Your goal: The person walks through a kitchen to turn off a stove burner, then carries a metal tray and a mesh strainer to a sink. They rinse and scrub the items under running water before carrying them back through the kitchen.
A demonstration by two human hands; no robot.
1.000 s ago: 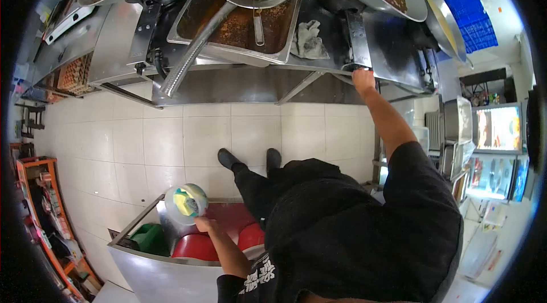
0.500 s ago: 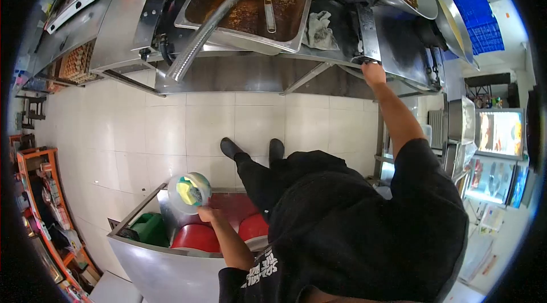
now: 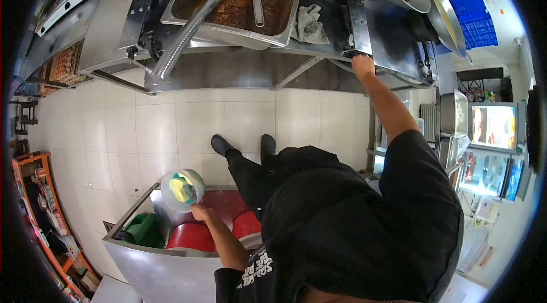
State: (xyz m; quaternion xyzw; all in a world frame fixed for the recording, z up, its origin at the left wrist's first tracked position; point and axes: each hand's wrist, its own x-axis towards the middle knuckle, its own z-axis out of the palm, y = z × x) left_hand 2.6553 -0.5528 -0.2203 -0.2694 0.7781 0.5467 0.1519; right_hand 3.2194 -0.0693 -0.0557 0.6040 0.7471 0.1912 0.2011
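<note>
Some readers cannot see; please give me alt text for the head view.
A person's left hand holds a translucent bowl of sponges while the right hand is at the front of the stove. A long-handled strainer lies across a metal tray.

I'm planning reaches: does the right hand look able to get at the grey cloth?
Probably yes: the right hand is at the front of the counter, and the grey cloth lies uncovered to its left.

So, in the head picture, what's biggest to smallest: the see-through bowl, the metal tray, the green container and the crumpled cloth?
1. Metal tray
2. See-through bowl
3. Crumpled cloth and green container: too alike to rank.
</note>
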